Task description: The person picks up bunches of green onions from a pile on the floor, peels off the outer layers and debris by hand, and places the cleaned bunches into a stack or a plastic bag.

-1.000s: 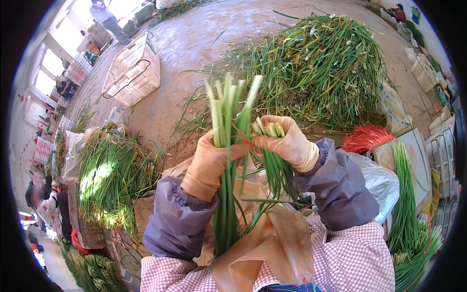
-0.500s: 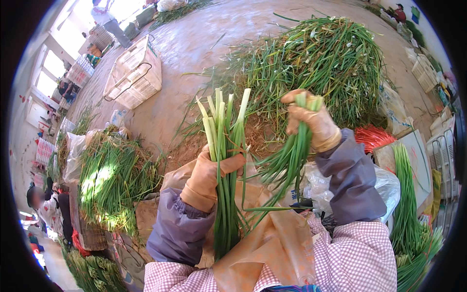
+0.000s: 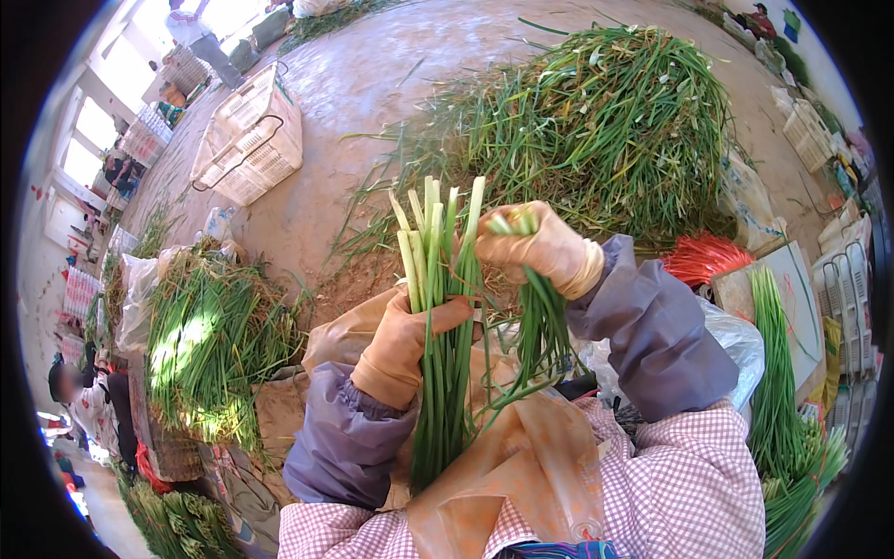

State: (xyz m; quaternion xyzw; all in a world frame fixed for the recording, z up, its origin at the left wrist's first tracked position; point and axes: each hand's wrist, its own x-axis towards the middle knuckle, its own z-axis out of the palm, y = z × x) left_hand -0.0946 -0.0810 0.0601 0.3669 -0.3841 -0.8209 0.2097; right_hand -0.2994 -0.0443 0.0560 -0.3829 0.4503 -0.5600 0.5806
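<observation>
The left hand (image 3: pixel 396 345), in a tan glove, is closed around a bunch of green stalks (image 3: pixel 444 401). The bunch stands nearly upright in front of the person, pale cut ends above the fist, green leaves hanging below it. The right hand (image 3: pixel 545 247), gloved too, grips a smaller bunch (image 3: pixel 540 321), its pale ends blurred at the top of the fist and its leaves drooping beneath. Its fingers are right beside the upper part of the first bunch; whether they touch it, I cannot tell.

Below the hands is a tan plastic apron (image 3: pixel 507 470). Beyond them, a big heap of loose leaves (image 3: pixel 605 130) lies on the floor (image 3: pixel 372 102), with a white crate (image 3: pixel 270 154) to its left. Red strings (image 3: pixel 703 259) lie to the right, beside a board (image 3: pixel 801 312).
</observation>
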